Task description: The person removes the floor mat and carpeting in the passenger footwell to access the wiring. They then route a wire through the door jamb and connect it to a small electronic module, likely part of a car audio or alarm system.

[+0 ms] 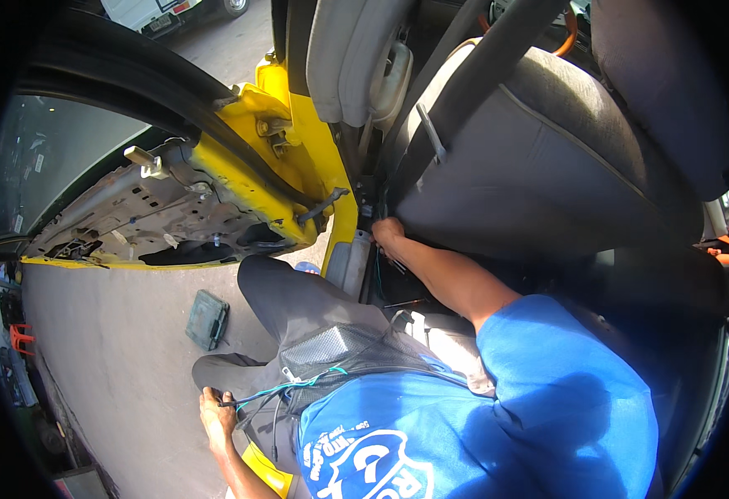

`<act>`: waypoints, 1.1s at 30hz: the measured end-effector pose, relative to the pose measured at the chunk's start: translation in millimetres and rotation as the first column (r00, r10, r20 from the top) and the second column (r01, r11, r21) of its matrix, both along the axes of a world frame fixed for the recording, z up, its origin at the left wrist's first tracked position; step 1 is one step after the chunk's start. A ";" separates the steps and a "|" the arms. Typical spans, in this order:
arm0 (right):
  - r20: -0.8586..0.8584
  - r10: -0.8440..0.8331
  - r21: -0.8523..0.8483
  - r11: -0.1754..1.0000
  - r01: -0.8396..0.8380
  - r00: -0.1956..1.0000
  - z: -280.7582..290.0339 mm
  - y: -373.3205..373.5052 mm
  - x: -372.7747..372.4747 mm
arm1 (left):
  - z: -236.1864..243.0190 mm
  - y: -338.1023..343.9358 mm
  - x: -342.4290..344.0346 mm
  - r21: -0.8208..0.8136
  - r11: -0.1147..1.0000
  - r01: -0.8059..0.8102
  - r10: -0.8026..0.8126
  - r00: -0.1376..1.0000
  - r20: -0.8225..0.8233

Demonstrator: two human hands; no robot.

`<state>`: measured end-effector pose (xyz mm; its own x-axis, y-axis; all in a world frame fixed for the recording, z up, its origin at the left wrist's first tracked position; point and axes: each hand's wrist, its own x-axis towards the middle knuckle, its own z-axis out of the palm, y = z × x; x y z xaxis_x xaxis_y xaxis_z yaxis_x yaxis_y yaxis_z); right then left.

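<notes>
My left hand [217, 413] is closed around the dark end of a thin cable beside my knee. Blue and green wires [305, 382] run from it across my lap, over a black mesh pouch [319, 349]. My right arm reaches forward to the foot of the yellow door pillar [341, 224], beside the grey car seat [531, 166]. There my right hand [388, 232] has its fingers curled; whatever they grip is hidden. Just below it, thin wires and a slim metallic piece [397, 266] show by the door sill [349, 264].
The yellow car door [244, 179] stands open on the left, its inner panel stripped to bare metal. A dark green case [208, 319] lies on the concrete floor [123, 349]. A seat belt strap and a grey lever [431, 133] are near the seat. A red stool [21, 339] stands far left.
</notes>
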<state>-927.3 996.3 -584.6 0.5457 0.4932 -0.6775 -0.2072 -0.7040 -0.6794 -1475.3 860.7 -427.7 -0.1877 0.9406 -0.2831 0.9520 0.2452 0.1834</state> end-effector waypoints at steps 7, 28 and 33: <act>0.171 0.530 -0.273 0.836 -0.476 0.831 -25.3 13.5 -3.3 | -0.5 -2.0 3.5 0.007 1.000 -0.022 0.023 0.999 -0.024; -0.248 0.540 0.179 0.841 -0.510 0.804 70.1 -74.3 57.5 | 73.6 60.6 152.1 0.301 0.919 0.254 -0.385 0.736 0.556; -0.293 0.502 0.231 0.863 -0.449 0.814 72.9 -76.5 52.5 | 71.0 61.7 248.3 0.163 0.701 0.695 -0.633 0.499 0.592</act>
<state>-874.8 919.8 -511.7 -0.0272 0.7379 -0.6744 -0.1027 -0.6731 -0.7324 -1227.0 922.4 -356.7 0.7062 0.6844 -0.1812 0.5505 -0.3699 0.7484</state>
